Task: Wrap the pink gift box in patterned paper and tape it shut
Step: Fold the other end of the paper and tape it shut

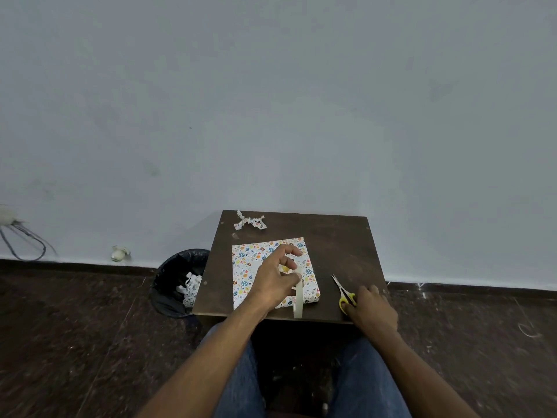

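**Tape Roll Up, Scissors on the Table**

A small dark table (340, 248) stands by a pale wall. A person sits at it, with blue jeans showing below.

The box (250, 273) lies flat near the middle of the table. It is all covered in white paper with little colored shapes. No pink shows.

The left hand (275, 282) is over the box. Its thumb and fingers curl round a roll of tape (298, 300) and hold it up on its edge. The roll is pale cream. It stands at the near right corner of the box, close to the near edge of the table. Two fingers stick up a bit above the roll, curled and a little apart.

The right hand (372, 309) is at the near right corner of the table, well to the right of the box. Its fingers rest on the yellow handles of the scissors (343, 292). I cannot tell if the fingers grip the handles or just touch them. The scissors lie on the table with the shiny tips pointing away, toward the wall, and the blades look shut.

A twisted scrap of paper (250, 222) lies at the far edge of the table, behind the box.

A black bin (177, 282) stands on the floor just left of the table. White paper scraps are in it.
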The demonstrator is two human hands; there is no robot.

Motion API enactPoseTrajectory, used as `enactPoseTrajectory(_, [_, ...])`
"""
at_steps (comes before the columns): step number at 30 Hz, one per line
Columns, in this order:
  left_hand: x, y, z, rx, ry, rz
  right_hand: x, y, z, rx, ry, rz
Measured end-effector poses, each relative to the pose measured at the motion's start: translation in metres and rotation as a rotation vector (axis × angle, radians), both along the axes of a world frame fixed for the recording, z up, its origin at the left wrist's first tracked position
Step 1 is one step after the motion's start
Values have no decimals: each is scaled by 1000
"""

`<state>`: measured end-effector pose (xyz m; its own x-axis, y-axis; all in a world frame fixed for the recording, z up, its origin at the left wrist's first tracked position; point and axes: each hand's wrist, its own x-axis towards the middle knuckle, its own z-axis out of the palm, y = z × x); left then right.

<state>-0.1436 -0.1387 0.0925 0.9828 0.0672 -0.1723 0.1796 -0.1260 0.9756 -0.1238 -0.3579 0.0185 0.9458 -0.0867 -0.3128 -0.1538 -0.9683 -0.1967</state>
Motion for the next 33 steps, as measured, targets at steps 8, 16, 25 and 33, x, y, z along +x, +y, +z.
enactPoseTrajectory(8, [0,3,0,26,-5,-15,20,5,18,518,268,-321])
enactPoseTrajectory(16, [-3,11,1,26,-45,-57,21,-9,37,983,222,-34])
enactPoseTrajectory(25, [-4,17,4,46,-48,-199,32,-7,85,497,196,541])
enactPoseTrajectory(33, [-7,16,4,37,-43,-229,33,-1,85,438,143,633])
